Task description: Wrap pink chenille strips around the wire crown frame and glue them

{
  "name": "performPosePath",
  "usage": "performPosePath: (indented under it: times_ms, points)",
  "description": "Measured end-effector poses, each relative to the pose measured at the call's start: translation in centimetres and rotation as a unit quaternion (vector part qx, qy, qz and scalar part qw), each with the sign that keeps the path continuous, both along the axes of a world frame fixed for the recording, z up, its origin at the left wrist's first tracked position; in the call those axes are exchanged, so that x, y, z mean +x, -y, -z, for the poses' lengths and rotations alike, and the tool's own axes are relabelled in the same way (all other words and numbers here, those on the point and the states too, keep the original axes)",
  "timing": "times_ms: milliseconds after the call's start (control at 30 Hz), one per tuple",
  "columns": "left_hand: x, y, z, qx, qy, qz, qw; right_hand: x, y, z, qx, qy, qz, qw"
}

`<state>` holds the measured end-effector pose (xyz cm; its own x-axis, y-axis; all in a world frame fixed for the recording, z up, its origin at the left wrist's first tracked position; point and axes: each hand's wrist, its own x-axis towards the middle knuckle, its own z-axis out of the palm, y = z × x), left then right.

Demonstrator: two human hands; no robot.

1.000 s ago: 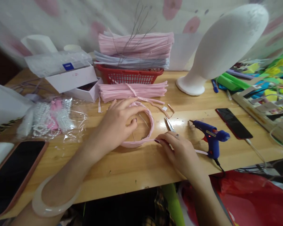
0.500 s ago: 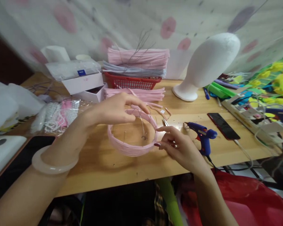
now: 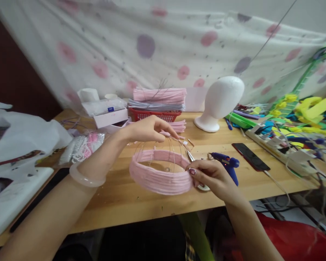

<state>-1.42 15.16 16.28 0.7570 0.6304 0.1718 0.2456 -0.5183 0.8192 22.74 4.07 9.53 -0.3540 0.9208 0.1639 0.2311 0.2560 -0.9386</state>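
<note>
A pink wrapped ring (image 3: 160,177) with thin wires rising from it hangs above the wooden table (image 3: 141,203). My left hand (image 3: 145,129) is over the ring, fingers pinched on the tops of the wires. My right hand (image 3: 210,177) grips the ring's right side between thumb and fingers. Just behind that hand lie small scissors (image 3: 189,155) and a blue glue gun (image 3: 225,163).
A red basket (image 3: 154,115) under stacked pink strips stands at the back, with a white foam head (image 3: 220,101) to its right. A black phone (image 3: 250,156), cables and bright craft foam lie at the right. A bag of beads (image 3: 83,146) and white boxes sit at the left.
Both hands have lifted the pink ring off the table and tipped it more level. The view has pulled back and up, showing more of the spotted cloth behind.
</note>
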Motion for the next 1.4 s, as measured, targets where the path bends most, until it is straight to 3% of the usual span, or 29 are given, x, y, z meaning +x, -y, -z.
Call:
performPosePath:
  times_ms: [67,133,167,200,233,267,300,333,367,433,500,600,700,800,1000,1300,1400]
  points:
    - [-0.2,0.5,-0.3,-0.009,0.018,-0.048,0.999,0.1,0.0,0.5,-0.017,-0.017,0.042,0.999]
    - [-1.0,1.8,-0.2,0.001,0.073,-0.177,0.982,0.1,-0.1,1.5,-0.025,-0.044,0.088,0.995]
    - [-1.6,2.9,0.1,0.01,0.119,-0.267,0.956,0.0,-0.2,2.0,-0.023,-0.056,0.104,0.993]
    - [-2.1,4.3,0.7,0.009,0.191,-0.363,0.912,-0.1,-0.2,2.5,-0.02,-0.067,0.115,0.991]
    - [-2.6,6.0,1.6,-0.004,0.279,-0.446,0.85,-0.3,-0.2,3.0,-0.016,-0.077,0.121,0.99]
    - [-2.8,7.8,2.8,-0.03,0.359,-0.528,0.769,-0.6,-0.2,3.4,-0.01,-0.085,0.124,0.989]
    - [-2.7,9.7,4.3,-0.03,0.383,-0.569,0.727,-0.9,-0.1,3.7,0.001,-0.093,0.128,0.987]
    - [-2.3,11.5,5.8,-0.046,0.386,-0.584,0.712,-1.3,0.0,3.9,0.015,-0.098,0.137,0.986]
    - [-1.7,13.1,7.3,-0.079,0.388,-0.589,0.705,-1.7,0.1,4.1,0.035,-0.099,0.147,0.984]
    - [0.3,15.3,9.7,-0.211,0.438,-0.578,0.655,-2.4,0.6,4.4,0.08,-0.086,0.169,0.979]
    - [2.4,16.1,10.8,-0.288,0.482,-0.54,0.628,-2.8,1.1,4.6,0.114,-0.061,0.178,0.975]
    - [4.2,15.6,10.4,-0.376,0.517,-0.483,0.598,-3.0,1.8,5.1,0.137,-0.028,0.182,0.973]
    - [4.6,14.8,9.7,-0.432,0.511,-0.477,0.57,-2.8,2.2,5.6,0.146,-0.018,0.181,0.972]
    - [4.8,14.7,9.8,-0.449,0.514,-0.469,0.561,-2.5,2.3,5.8,0.135,-0.022,0.172,0.975]
    - [5.4,15.0,10.4,-0.443,0.477,-0.479,0.589,-2.3,2.3,5.6,0.102,-0.008,0.177,0.979]
    - [6.0,14.8,9.8,-0.461,0.472,-0.491,0.568,-2.6,2.2,4.9,0.048,-0.018,0.209,0.977]
    - [6.1,14.8,9.5,-0.471,0.482,-0.493,0.55,-2.4,2.2,4.8,0.044,-0.013,0.196,0.979]
